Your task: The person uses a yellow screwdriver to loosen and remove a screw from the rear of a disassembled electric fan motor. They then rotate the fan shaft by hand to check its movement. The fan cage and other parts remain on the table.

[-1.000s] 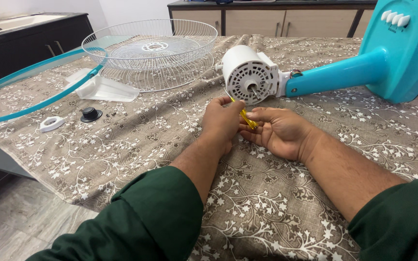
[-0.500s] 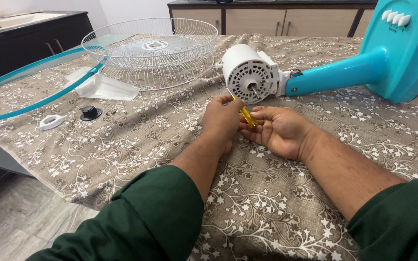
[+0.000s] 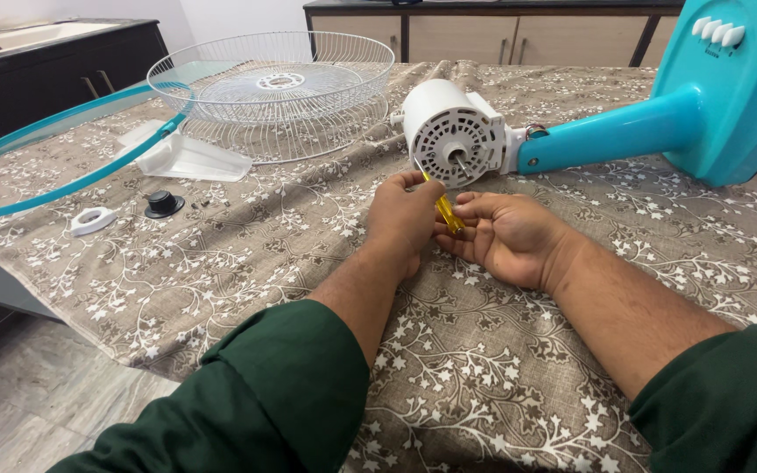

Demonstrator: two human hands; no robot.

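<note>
Hands (image 3: 405, 215) (image 3: 505, 236), both grips clenched on yellow screwdriver (image 3: 444, 210) beside white motor (image 3: 453, 136), open tablecloth (image 3: 265, 254) leftward

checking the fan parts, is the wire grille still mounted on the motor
No, the wire grille lies flat on the tablecloth, apart from the white motor.

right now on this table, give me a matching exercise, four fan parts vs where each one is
Things:
1. white motor housing
2. wire fan guard
3. black knob
4. yellow screwdriver

Places:
A. lying left on the cloth, by a white ring
B. between both hands
C. on the end of the turquoise neck
D. at the far side of the table, lying flat

Pairs: 1-C, 2-D, 3-A, 4-B
</note>
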